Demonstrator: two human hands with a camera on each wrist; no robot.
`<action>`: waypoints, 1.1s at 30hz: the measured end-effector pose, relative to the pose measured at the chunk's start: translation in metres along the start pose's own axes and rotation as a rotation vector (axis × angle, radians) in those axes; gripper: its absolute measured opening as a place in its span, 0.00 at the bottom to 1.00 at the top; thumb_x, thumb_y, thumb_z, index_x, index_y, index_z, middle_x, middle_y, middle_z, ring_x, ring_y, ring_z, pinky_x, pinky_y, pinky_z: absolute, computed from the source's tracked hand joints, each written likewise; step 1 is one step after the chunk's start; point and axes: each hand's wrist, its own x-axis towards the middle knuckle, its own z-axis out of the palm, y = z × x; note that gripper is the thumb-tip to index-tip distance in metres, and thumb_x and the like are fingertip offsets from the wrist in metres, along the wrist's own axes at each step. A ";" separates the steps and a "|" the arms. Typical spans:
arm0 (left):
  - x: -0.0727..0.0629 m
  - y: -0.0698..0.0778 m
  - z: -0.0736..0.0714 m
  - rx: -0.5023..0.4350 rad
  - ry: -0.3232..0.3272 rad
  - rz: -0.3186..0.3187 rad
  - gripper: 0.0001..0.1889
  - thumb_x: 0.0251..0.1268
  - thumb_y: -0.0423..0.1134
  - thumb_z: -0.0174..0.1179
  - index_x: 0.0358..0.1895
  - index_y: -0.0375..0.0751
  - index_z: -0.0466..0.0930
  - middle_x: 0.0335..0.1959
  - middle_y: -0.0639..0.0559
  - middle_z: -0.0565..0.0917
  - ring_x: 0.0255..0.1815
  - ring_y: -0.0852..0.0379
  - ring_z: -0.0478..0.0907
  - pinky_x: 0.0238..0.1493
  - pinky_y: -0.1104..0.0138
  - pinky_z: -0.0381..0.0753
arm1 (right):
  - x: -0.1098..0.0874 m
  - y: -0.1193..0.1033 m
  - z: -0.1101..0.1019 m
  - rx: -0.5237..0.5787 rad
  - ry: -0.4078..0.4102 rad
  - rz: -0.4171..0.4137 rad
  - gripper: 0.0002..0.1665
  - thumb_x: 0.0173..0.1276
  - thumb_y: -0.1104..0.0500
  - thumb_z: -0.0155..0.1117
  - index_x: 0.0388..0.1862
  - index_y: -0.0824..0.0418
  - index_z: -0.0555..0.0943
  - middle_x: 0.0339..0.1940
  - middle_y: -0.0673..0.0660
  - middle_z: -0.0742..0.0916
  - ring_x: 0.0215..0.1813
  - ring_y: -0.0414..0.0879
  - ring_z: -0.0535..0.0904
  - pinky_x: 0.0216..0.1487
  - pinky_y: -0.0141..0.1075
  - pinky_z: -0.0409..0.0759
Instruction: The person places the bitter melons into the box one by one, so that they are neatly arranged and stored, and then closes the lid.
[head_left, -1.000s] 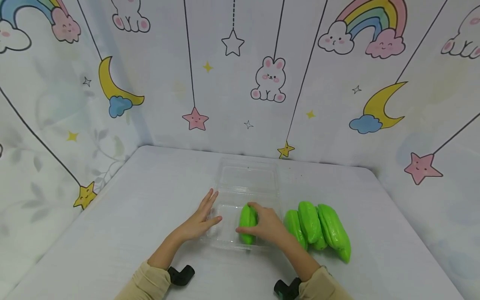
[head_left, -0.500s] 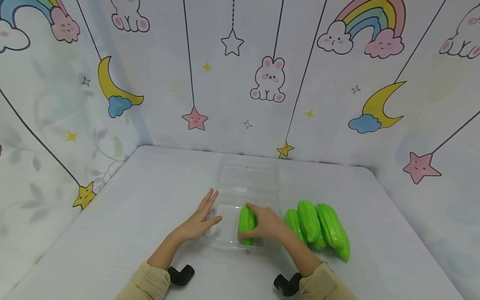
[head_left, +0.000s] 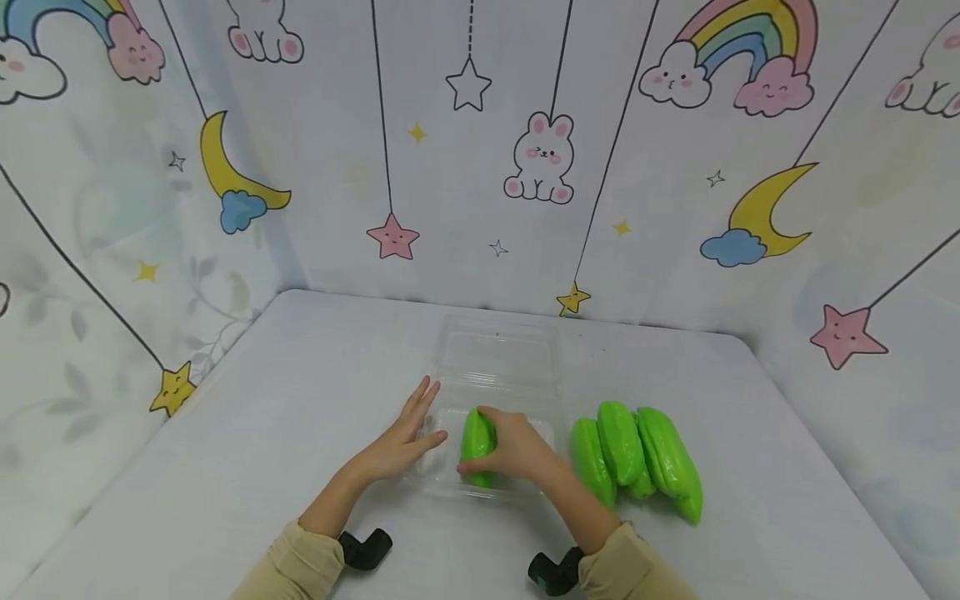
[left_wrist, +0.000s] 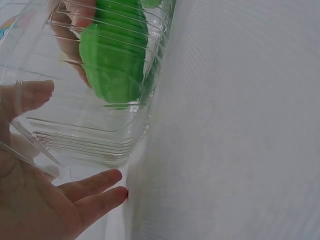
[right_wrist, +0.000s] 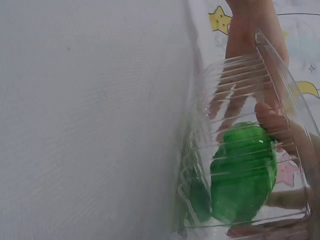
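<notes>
A clear plastic clamshell box sits on the white table, its lid folded back flat on the far side. Inside the base, towards its middle, my right hand grips a glossy bright green, long ridged piece, thumb at the near end and fingers at the far end. My left hand rests at the box's left side with straight fingers. In the left wrist view its thumb shows through the wall, with two fingers outside. The right wrist view shows the green piece through the ribbed wall.
Several similar green pieces lie close together to the right of the box, beside my right forearm. Black devices are strapped at both wrists. A white cloth backdrop with printed stars and rabbits rises behind the table.
My right hand has moved left inside the box with the green piece in its grip. The left hand, the box and the pile on the right look the same.
</notes>
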 end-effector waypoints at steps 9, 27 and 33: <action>0.002 0.001 0.000 -0.001 -0.011 0.010 0.39 0.68 0.43 0.51 0.73 0.45 0.35 0.73 0.44 0.30 0.71 0.41 0.32 0.61 0.43 0.56 | 0.008 -0.006 0.011 0.024 0.057 -0.020 0.53 0.43 0.41 0.75 0.63 0.68 0.67 0.50 0.61 0.79 0.44 0.49 0.75 0.43 0.43 0.77; 0.003 -0.001 0.000 0.047 -0.018 0.004 0.37 0.71 0.47 0.46 0.73 0.44 0.34 0.73 0.47 0.29 0.72 0.42 0.31 0.62 0.39 0.46 | 0.023 -0.012 0.029 0.191 0.063 -0.080 0.55 0.38 0.45 0.80 0.62 0.66 0.66 0.54 0.63 0.75 0.50 0.55 0.75 0.45 0.42 0.77; 0.000 -0.001 -0.001 0.048 -0.019 -0.003 0.36 0.71 0.46 0.45 0.73 0.43 0.35 0.73 0.46 0.29 0.72 0.42 0.31 0.62 0.39 0.45 | 0.026 -0.014 0.038 0.155 0.104 -0.056 0.58 0.33 0.41 0.80 0.61 0.63 0.64 0.48 0.62 0.73 0.46 0.51 0.73 0.42 0.41 0.77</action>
